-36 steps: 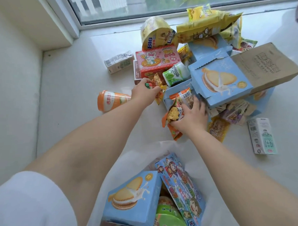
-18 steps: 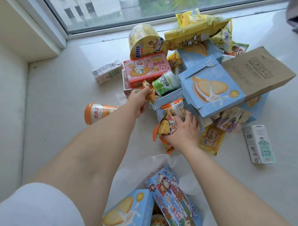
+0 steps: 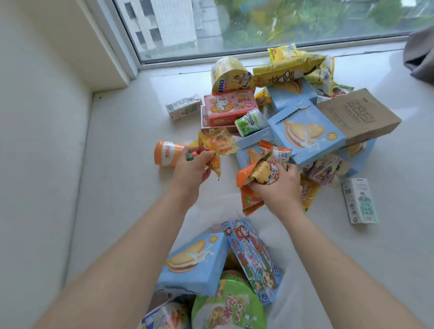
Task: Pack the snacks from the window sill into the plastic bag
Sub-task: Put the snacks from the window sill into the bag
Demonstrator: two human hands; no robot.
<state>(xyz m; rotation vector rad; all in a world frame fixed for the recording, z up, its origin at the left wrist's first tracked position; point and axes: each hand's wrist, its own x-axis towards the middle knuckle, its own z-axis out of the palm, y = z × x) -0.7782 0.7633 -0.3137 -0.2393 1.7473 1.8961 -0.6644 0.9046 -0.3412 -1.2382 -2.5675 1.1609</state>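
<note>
A: Left hand (image 3: 191, 166) seen clamped on yellow wrappers (image 3: 216, 144); right hand (image 3: 277, 184) gripped round orange packets (image 3: 260, 167); why?

B: Handfuls judged gathered for dropping; plastic bag (image 3: 296, 279) lies open directly below, near; snack pile (image 3: 305, 122) left farther back on sill.

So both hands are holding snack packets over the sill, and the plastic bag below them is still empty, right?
Not quite. In the head view the plastic bag is not empty: it already holds a blue biscuit box, a cartoon box and a green-lidded tub. The rest stands: the left hand and right hand each grip snack packets.
</note>
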